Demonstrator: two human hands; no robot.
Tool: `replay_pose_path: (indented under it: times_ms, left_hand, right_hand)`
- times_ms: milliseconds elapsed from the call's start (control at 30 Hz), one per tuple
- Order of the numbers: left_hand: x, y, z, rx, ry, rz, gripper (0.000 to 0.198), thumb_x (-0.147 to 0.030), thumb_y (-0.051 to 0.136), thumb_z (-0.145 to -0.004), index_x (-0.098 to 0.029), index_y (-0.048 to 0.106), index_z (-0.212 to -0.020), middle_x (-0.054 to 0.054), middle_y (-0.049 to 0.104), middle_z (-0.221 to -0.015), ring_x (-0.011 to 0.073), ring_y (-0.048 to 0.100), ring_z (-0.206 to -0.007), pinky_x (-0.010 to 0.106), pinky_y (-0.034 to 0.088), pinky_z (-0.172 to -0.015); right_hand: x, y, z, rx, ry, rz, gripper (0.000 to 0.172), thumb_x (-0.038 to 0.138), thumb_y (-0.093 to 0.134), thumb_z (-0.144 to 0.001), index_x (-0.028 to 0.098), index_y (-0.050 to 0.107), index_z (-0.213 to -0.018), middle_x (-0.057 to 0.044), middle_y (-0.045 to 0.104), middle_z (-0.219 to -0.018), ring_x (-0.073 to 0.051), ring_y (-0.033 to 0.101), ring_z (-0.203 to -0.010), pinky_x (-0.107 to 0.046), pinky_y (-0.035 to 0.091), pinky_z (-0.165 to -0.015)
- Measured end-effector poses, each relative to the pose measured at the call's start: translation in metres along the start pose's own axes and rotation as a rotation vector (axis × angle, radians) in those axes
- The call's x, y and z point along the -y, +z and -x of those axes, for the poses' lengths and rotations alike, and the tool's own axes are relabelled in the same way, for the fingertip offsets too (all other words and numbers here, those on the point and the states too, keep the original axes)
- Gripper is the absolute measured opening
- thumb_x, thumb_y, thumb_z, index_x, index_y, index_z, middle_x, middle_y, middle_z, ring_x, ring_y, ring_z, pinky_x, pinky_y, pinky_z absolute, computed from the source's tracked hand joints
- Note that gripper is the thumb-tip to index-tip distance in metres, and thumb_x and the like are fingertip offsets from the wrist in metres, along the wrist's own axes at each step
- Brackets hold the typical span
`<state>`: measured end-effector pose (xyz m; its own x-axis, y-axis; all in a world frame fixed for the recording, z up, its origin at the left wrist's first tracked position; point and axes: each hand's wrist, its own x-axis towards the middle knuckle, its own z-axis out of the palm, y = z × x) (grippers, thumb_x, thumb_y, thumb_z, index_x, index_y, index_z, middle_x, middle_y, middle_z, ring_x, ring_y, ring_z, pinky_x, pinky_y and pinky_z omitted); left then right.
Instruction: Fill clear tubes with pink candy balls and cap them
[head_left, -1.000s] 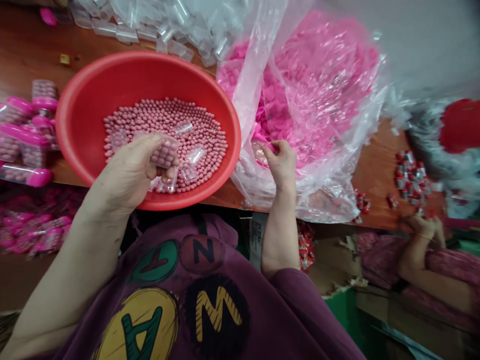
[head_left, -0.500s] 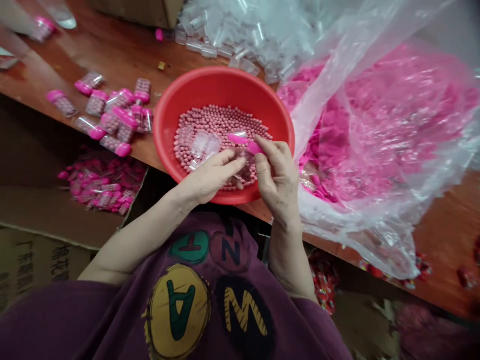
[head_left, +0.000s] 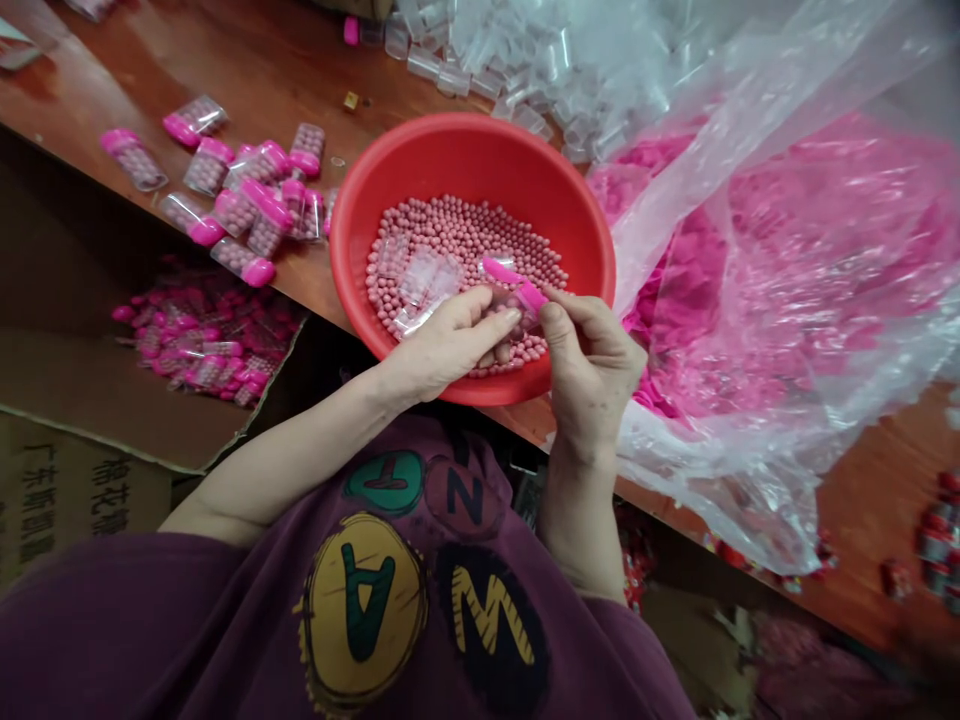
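Over the near side of a red basin (head_left: 360, 180), my left hand (head_left: 454, 340) is closed around a small clear bottle of pink beads (head_left: 504, 306), partly covered by my fingers. At its mouth, my right hand (head_left: 589, 350) pinches a bright pink cap (head_left: 532, 296) between thumb and fingers; whether the cap is seated fully I cannot tell. Inside the basin lie many pink beads (head_left: 457, 225), several clear empty-looking containers (head_left: 427, 278) and another pink-capped bottle (head_left: 501, 270) just beyond my fingers.
Filled pink-capped bottles (head_left: 262, 205) lie left of the basin on the wooden table (head_left: 262, 60). Below the edge, a cardboard box (head_left: 127, 420) holds more. Clear containers (head_left: 517, 60) are heaped behind, and a plastic bag of pink caps (head_left: 795, 260) stands at right.
The view has shifted, so the basin and table things appear farther right. My right fingers have closed in on the pink cap at the bottle's mouth; my left hand keeps its hold.
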<state>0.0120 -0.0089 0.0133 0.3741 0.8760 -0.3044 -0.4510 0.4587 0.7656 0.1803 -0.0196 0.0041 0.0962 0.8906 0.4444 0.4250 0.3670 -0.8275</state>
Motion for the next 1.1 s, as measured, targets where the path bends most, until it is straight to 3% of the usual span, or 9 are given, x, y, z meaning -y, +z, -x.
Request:
replay_pose_path:
  times_ms: [133, 333, 500, 600, 767, 833, 967, 1100]
  left_hand:
    - [0.003, -0.001, 0.000, -0.005, 0.056, -0.044, 0.010, -0.013, 0.061, -0.112, -0.018, 0.067, -0.106, -0.004, 0.059, -0.074, 0.0077, 0.055, -0.065, 0.021, 0.046, -0.067]
    - [-0.001, 0.002, 0.000, -0.064, 0.011, -0.053, 0.015, -0.013, 0.061, -0.111, -0.018, 0.063, -0.098, -0.002, 0.063, -0.084, 0.0067, 0.053, -0.064, 0.022, 0.040, -0.060]
    - [-0.002, 0.004, -0.001, -0.098, 0.014, -0.086, 0.015, -0.008, 0.061, -0.109, -0.016, 0.065, -0.097, -0.003, 0.059, -0.080, 0.0064, 0.051, -0.061, 0.022, 0.040, -0.059]
    - [0.001, 0.004, -0.002, -0.135, 0.071, -0.113, 0.015, -0.006, 0.064, -0.106, -0.016, 0.066, -0.095, -0.004, 0.057, -0.078, 0.0069, 0.049, -0.063, 0.022, 0.041, -0.060]
    - [-0.001, 0.006, -0.002, -0.115, 0.145, -0.128, 0.015, -0.002, 0.067, -0.103, -0.015, 0.069, -0.095, -0.002, 0.063, -0.083, 0.0071, 0.051, -0.068, 0.021, 0.044, -0.064]
    - [-0.004, 0.007, -0.002, -0.084, 0.116, -0.104, 0.014, -0.002, 0.068, -0.102, -0.015, 0.070, -0.097, -0.003, 0.064, -0.083, 0.0065, 0.051, -0.065, 0.021, 0.043, -0.062]
    - [-0.007, 0.009, 0.000, -0.036, 0.073, -0.083, 0.016, 0.001, 0.066, -0.101, -0.014, 0.069, -0.096, -0.002, 0.067, -0.083, 0.0057, 0.054, -0.065, 0.020, 0.044, -0.062]
    - [-0.005, 0.009, 0.000, -0.037, 0.049, -0.111, 0.013, -0.004, 0.067, -0.103, -0.015, 0.068, -0.095, -0.004, 0.060, -0.074, 0.0056, 0.049, -0.058, 0.020, 0.040, -0.056]
  right_hand:
    - [0.001, 0.006, 0.002, 0.000, -0.058, 0.070, 0.015, 0.035, 0.074, -0.107, 0.030, 0.088, -0.113, -0.001, 0.084, -0.101, -0.018, 0.078, -0.092, -0.039, 0.066, -0.089]
    - [-0.001, 0.005, 0.006, 0.055, -0.154, 0.259, 0.027, 0.037, 0.060, -0.115, 0.033, 0.083, -0.129, -0.006, 0.083, -0.114, -0.025, 0.079, -0.110, -0.050, 0.067, -0.106]
    - [0.002, 0.005, 0.011, 0.069, -0.244, 0.416, 0.027, 0.034, 0.058, -0.114, 0.028, 0.083, -0.122, -0.007, 0.085, -0.106, -0.024, 0.081, -0.101, -0.045, 0.071, -0.095]
    - [0.003, 0.007, 0.015, 0.074, -0.242, 0.461, 0.029, 0.031, 0.055, -0.115, 0.027, 0.082, -0.126, -0.008, 0.085, -0.112, -0.024, 0.081, -0.105, -0.046, 0.071, -0.097]
    - [0.001, 0.003, 0.010, 0.084, -0.255, 0.329, 0.024, 0.033, 0.058, -0.114, 0.026, 0.081, -0.119, -0.006, 0.083, -0.104, -0.023, 0.080, -0.100, -0.044, 0.070, -0.093]
    - [-0.001, -0.004, 0.006, 0.127, -0.148, 0.222, 0.020, 0.038, 0.064, -0.113, 0.028, 0.082, -0.116, -0.004, 0.083, -0.103, -0.021, 0.079, -0.095, -0.042, 0.069, -0.088]
    - [-0.001, -0.013, 0.003, 0.200, 0.053, 0.069, 0.025, 0.047, 0.071, -0.110, 0.034, 0.080, -0.130, -0.002, 0.083, -0.109, -0.020, 0.079, -0.090, -0.041, 0.070, -0.084]
    - [0.003, -0.007, 0.010, 0.184, -0.089, 0.218, 0.023, 0.040, 0.063, -0.113, 0.032, 0.082, -0.124, -0.003, 0.082, -0.104, -0.022, 0.078, -0.095, -0.044, 0.069, -0.091]
